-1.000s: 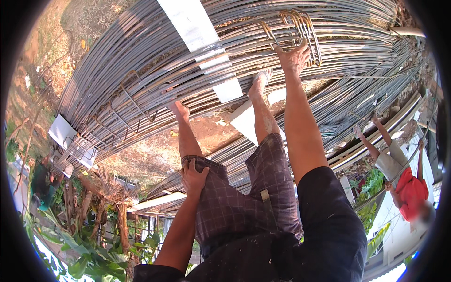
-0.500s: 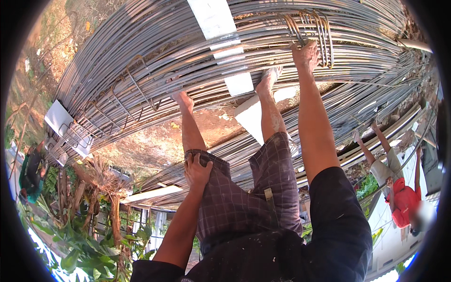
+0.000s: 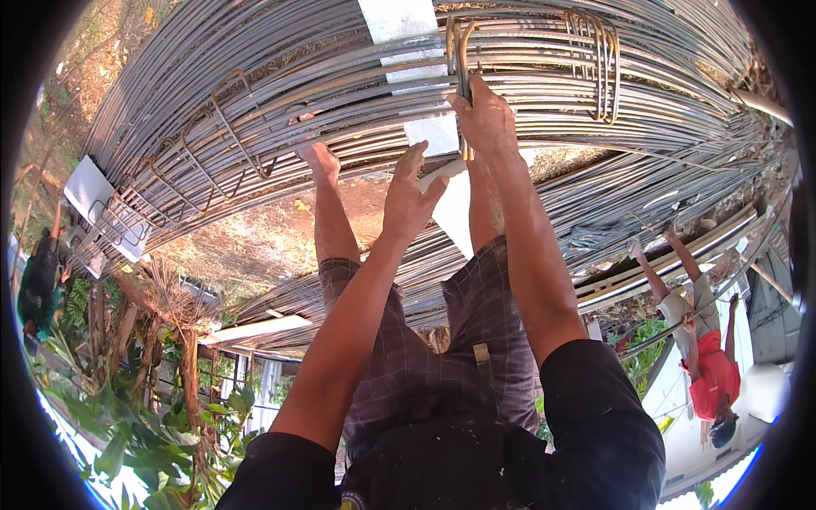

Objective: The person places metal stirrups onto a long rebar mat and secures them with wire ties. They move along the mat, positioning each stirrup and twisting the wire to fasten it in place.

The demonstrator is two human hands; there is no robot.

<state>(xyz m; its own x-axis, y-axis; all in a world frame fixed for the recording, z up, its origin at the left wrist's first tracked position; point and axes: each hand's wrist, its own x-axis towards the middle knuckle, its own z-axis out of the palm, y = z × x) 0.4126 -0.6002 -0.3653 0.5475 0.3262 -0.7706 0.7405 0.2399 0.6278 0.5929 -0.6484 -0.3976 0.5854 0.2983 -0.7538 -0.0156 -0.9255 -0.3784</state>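
Long steel reinforcing bars [image 3: 323,106] run across in front of me in a wide bundle. My right hand [image 3: 489,119] is closed on a couple of bent steel stirrups [image 3: 463,51], held upright against the bars beside a white board. Just to the left and nearer, my left hand [image 3: 412,200] hangs empty above the ground, thumb and fingers apart. Farther right, several more stirrups [image 3: 605,72] stand close together around some bars. Others, such as this rectangular stirrup [image 3: 229,127], are spread along the bars on the left.
A white board [image 3: 404,55] crosses beneath the bars, and a white sheet [image 3: 102,200] lies at the far left. My bare foot [image 3: 321,161] is at the bars. A person in red [image 3: 712,382] is at right; another person [image 3: 38,289] is at far left.
My right hand has moved left from the right-hand stirrup group, bringing a couple of stirrups with it. My left hand has lifted off my knee and reached forward toward the bars.
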